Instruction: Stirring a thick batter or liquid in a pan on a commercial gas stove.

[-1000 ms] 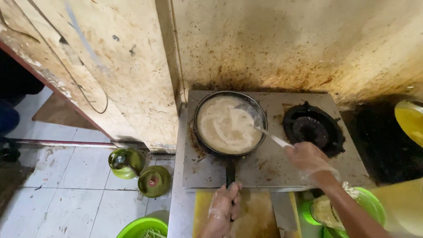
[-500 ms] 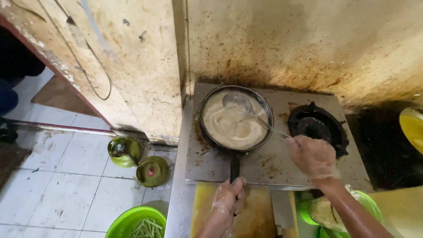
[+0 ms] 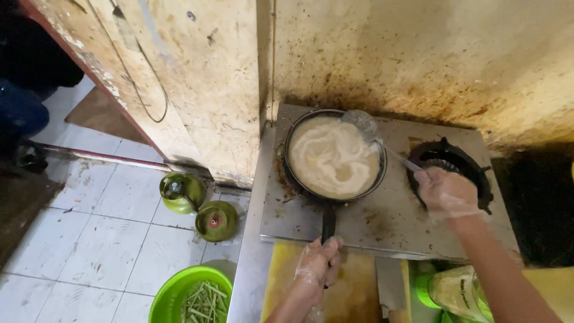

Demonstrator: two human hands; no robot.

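A black frying pan [image 3: 291,160] sits on the left burner of a steel stove, filled with pale batter [image 3: 332,158]. My left hand [image 3: 318,263], in a thin plastic glove, grips the pan's black handle [image 3: 328,224] at the stove's front edge. My right hand [image 3: 445,192], also gloved, holds the handle of a metal ladle [image 3: 361,122] whose bowl rests at the far rim of the pan.
The free right burner [image 3: 452,161] lies under my right hand. A yellow cutting board [image 3: 353,287] with a knife [image 3: 390,290] sits in front. Two green gas cylinders [image 3: 181,192] and a green bowl of stalks [image 3: 190,296] stand on the tiled floor. Stained walls close behind.
The ladle has swept from the pan's right side up to its far rim. My right hand shifted slightly right. The left hand stays on the handle.
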